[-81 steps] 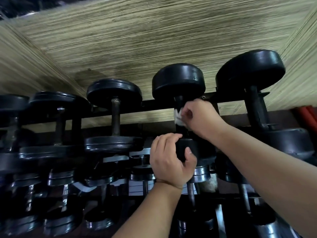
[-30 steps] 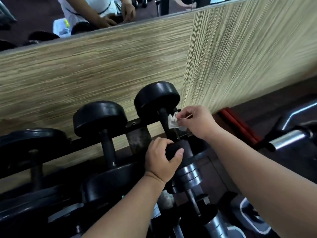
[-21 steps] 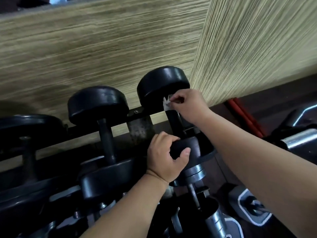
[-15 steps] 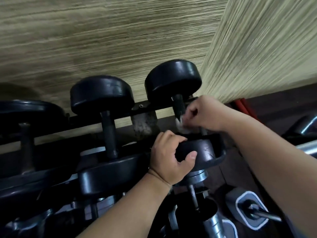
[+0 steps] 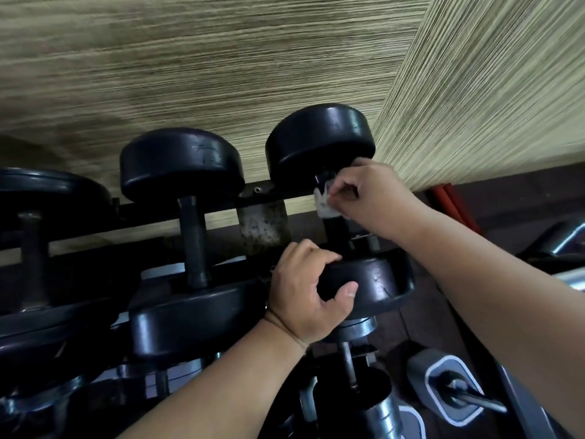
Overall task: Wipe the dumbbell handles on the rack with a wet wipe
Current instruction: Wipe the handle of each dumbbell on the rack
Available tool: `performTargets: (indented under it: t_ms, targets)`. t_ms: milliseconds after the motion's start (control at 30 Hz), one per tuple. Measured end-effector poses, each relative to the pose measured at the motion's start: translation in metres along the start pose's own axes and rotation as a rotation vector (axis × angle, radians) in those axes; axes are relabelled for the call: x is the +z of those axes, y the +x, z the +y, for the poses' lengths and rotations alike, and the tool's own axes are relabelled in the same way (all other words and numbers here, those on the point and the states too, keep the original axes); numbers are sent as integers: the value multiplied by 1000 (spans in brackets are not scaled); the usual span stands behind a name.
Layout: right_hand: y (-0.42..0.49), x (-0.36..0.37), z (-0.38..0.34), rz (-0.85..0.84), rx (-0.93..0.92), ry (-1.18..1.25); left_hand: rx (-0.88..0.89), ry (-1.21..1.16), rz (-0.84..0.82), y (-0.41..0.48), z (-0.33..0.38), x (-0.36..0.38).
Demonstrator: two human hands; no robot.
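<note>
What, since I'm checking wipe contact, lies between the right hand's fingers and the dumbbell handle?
The white wet wipe, held by the right hand against the handle, as the head view shows.

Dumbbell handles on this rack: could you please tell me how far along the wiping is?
Done: nothing shows which handles are clean. In hand: the right-hand grip pinches the wet wipe on the rightmost handle; the left-hand grip holds its near head. Left: possibly the neighbouring handle, untouched.
</note>
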State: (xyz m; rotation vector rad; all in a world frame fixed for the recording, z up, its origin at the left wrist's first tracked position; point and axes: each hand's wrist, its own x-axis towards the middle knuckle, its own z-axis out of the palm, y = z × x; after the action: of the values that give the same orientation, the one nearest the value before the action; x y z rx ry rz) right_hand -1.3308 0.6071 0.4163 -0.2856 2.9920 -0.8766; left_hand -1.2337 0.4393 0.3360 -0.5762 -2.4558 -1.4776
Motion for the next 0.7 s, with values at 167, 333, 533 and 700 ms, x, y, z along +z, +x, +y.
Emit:
performTargets:
  t_ms: [167, 333, 533, 700]
  targets:
    - [-17, -15, -7, -525, 49, -18, 18, 10, 10, 0, -1, 0]
    - [-1, 2, 2, 4, 153, 95, -2, 2, 5, -1, -1, 0]
    - [-5, 10, 19, 95, 279, 265, -6, 1, 3, -2, -1, 0]
    - [-39, 0, 25, -161, 335, 480, 5, 8, -2, -2, -1, 1]
